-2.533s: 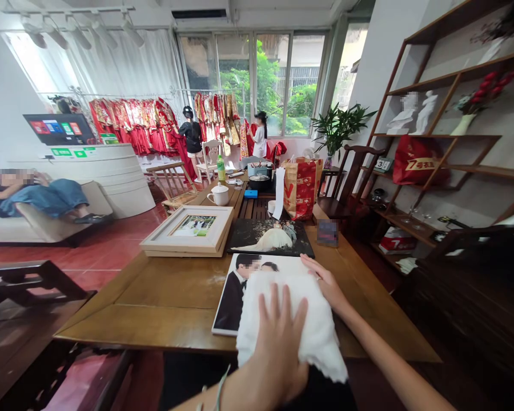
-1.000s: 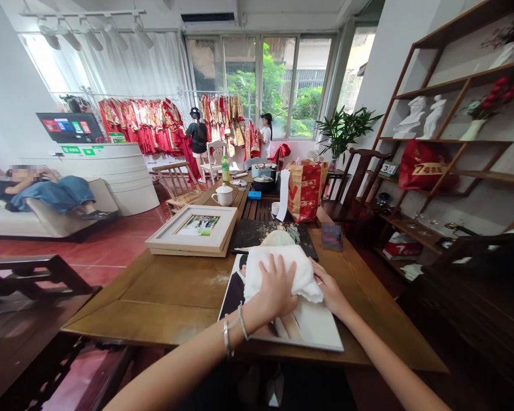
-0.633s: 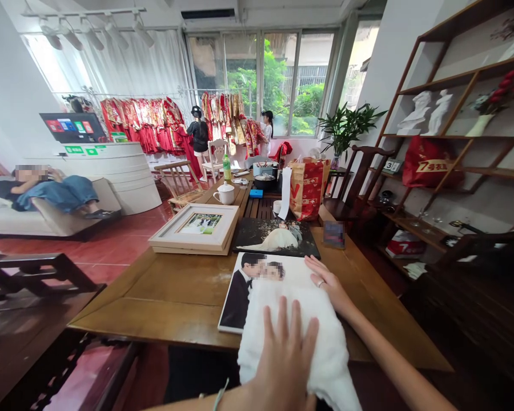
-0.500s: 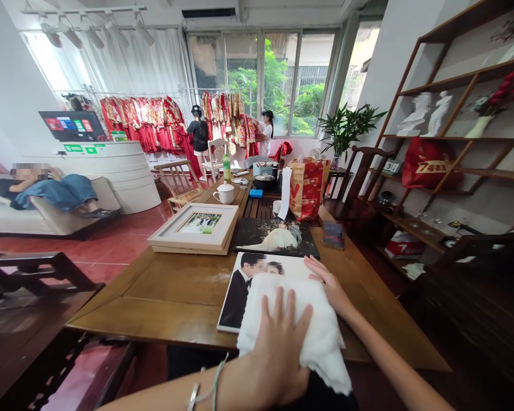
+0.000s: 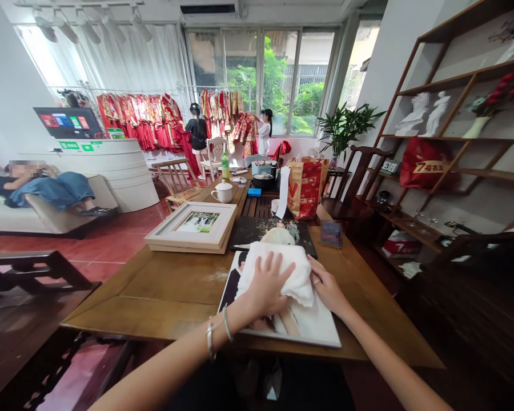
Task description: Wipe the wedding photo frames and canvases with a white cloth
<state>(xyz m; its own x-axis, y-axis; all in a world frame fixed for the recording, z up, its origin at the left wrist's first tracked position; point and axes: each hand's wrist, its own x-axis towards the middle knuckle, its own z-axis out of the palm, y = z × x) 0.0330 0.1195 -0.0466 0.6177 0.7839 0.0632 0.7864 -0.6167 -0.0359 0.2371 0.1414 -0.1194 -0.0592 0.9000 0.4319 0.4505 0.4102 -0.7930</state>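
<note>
My left hand point(image 5: 270, 282) lies flat with fingers spread on a folded white towel point(image 5: 302, 285). Under the towel is a photo panel point(image 5: 321, 328) showing a couple, with its upper and middle parts covered. At the panel's right edge rests my right hand point(image 5: 329, 288), fingers stretched out and touching it by the towel's side; a ring is on one finger. Just beyond, a dark photo panel point(image 5: 242, 231) lies partly hidden by the towel. Left of it, a light wooden picture frame point(image 5: 165, 234) is stacked on another.
On the wooden table point(image 5: 167, 297) stand a lidded white cup point(image 5: 223, 193), a green bottle point(image 5: 225, 165), a black pot point(image 5: 263, 180) and a red paper bag point(image 5: 304, 188). Two people stand by clothing racks at the back; another lies on a sofa point(image 5: 68, 220) at left.
My left hand and the towel have slid forward, away from me, up the photo panel. The panel's lower part now shows, and its upper part is covered. My right hand stays by the right edge.
</note>
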